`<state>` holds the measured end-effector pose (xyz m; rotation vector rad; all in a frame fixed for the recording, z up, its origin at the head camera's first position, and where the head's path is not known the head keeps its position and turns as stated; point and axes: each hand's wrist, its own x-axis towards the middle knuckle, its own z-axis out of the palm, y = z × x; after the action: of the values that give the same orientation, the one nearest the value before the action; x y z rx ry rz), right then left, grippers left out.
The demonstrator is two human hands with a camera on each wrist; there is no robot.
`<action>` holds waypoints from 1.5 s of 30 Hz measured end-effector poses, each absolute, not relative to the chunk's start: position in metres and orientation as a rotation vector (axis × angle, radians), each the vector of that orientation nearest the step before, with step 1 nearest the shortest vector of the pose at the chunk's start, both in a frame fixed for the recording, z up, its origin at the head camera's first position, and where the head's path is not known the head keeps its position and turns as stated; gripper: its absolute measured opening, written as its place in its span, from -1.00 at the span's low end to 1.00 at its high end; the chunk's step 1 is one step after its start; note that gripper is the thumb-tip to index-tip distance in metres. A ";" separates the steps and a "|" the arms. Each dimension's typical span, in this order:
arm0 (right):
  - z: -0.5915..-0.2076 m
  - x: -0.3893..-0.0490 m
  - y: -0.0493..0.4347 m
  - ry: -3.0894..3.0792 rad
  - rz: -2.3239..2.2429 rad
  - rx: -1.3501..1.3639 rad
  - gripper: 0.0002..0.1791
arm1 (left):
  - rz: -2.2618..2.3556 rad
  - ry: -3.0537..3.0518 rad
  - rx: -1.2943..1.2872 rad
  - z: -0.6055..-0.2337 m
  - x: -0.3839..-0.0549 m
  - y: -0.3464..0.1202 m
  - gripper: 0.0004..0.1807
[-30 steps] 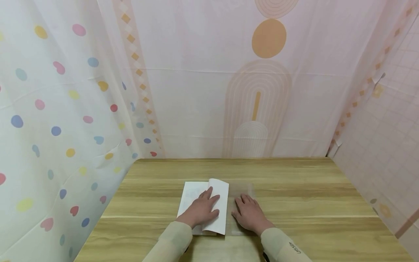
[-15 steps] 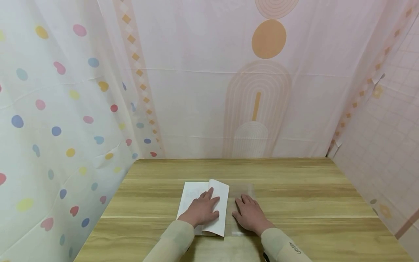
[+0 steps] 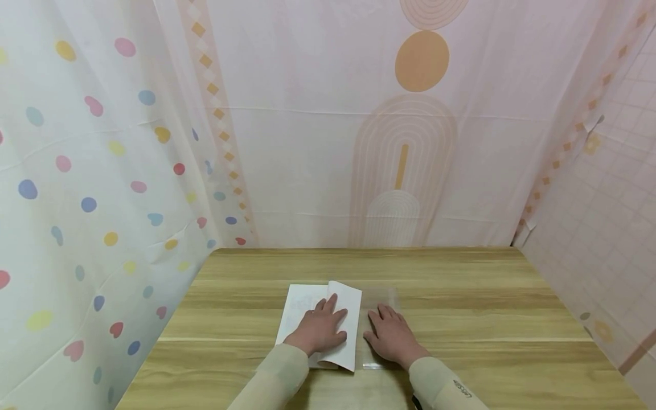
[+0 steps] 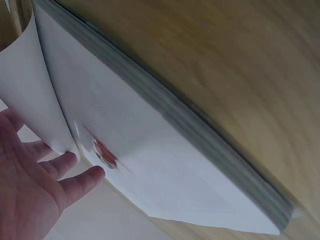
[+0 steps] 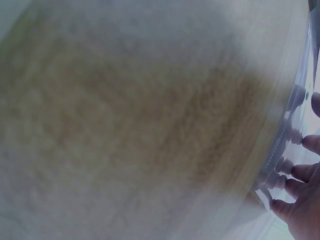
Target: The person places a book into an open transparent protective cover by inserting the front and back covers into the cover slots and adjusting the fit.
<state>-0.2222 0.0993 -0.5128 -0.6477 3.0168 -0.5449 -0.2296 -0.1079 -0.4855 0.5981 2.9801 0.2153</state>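
A book (image 3: 297, 299) with white pages lies on the table, its thick stack of page edges visible in the left wrist view. One white leaf (image 3: 350, 319) curves up from it and slants to the right. My left hand (image 3: 319, 330) rests on this leaf with the fingers spread. A small reddish picture (image 4: 104, 154) is printed on the page beneath. To the right, my right hand (image 3: 392, 336) lies with extended fingers on a clear plastic sheet (image 3: 380, 297). The plastic reaches toward the book's right side, and its shiny edge (image 5: 280, 142) shows in the right wrist view.
The wood-grain table (image 3: 461, 296) extends on both sides of the hands and behind the book. Patterned curtains (image 3: 307, 159) hang at its back and along the left and right sides.
My left hand and the curved white leaf have shifted slightly to the right. My right hand stays almost where it was on the plastic.
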 end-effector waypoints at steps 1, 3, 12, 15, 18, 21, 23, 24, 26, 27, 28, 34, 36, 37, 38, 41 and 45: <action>-0.513 -0.222 0.099 3.019 -0.543 -0.651 -0.42 | 0.213 2.981 0.598 -0.485 -0.230 -0.107 -0.39; -0.513 -0.222 0.099 3.026 -0.537 -0.660 -0.43 | 0.206 2.985 0.598 -0.485 -0.229 -0.106 -0.39; -0.510 -0.221 0.099 3.014 -0.553 -0.659 -0.44 | 0.166 3.025 0.604 -0.488 -0.227 -0.101 -0.39; -0.511 -0.221 0.099 3.015 -0.561 -0.665 -0.45 | 0.145 3.041 0.609 -0.489 -0.227 -0.099 -0.38; -0.512 -0.220 0.100 3.022 -0.557 -0.674 -0.45 | 0.130 3.056 0.613 -0.492 -0.227 -0.097 -0.39; -0.512 -0.221 0.100 3.027 -0.554 -0.678 -0.46 | 0.115 3.063 0.613 -0.495 -0.229 -0.095 -0.38; -0.512 -0.221 0.100 3.028 -0.554 -0.678 -0.46 | 0.104 3.068 0.611 -0.498 -0.230 -0.095 -0.39; -0.512 -0.221 0.100 3.028 -0.555 -0.678 -0.46 | 0.096 3.067 0.609 -0.499 -0.230 -0.095 -0.39; -0.512 -0.221 0.100 3.026 -0.552 -0.679 -0.46 | 0.084 3.070 0.606 -0.501 -0.231 -0.095 -0.39; -0.511 -0.220 0.100 3.025 -0.551 -0.679 -0.46 | 0.085 3.072 0.604 -0.502 -0.232 -0.095 -0.40; -0.511 -0.220 0.100 3.025 -0.550 -0.683 -0.46 | 0.084 3.068 0.599 -0.502 -0.232 -0.095 -0.40; -0.511 -0.221 0.100 3.026 -0.553 -0.694 -0.46 | 0.073 3.059 0.592 -0.500 -0.232 -0.096 -0.41; -0.511 -0.220 0.100 3.027 -0.556 -0.695 -0.46 | 0.056 3.065 0.594 -0.499 -0.232 -0.095 -0.41; -0.511 -0.220 0.100 3.026 -0.556 -0.696 -0.46 | 0.045 3.067 0.593 -0.499 -0.231 -0.094 -0.41; -0.511 -0.220 0.100 3.025 -0.558 -0.697 -0.46 | 0.037 3.068 0.587 -0.498 -0.231 -0.093 -0.41; -0.511 -0.220 0.101 3.018 -0.558 -0.696 -0.46 | 0.022 3.076 0.563 -0.498 -0.231 -0.091 -0.40; -0.511 -0.221 0.101 3.008 -0.561 -0.687 -0.46 | 0.017 3.084 0.518 -0.500 -0.230 -0.088 -0.40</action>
<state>-0.2205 0.1007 -0.5113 -0.6871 3.0084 -0.5613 -0.2300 -0.0877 -0.5004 0.5179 3.0835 0.0171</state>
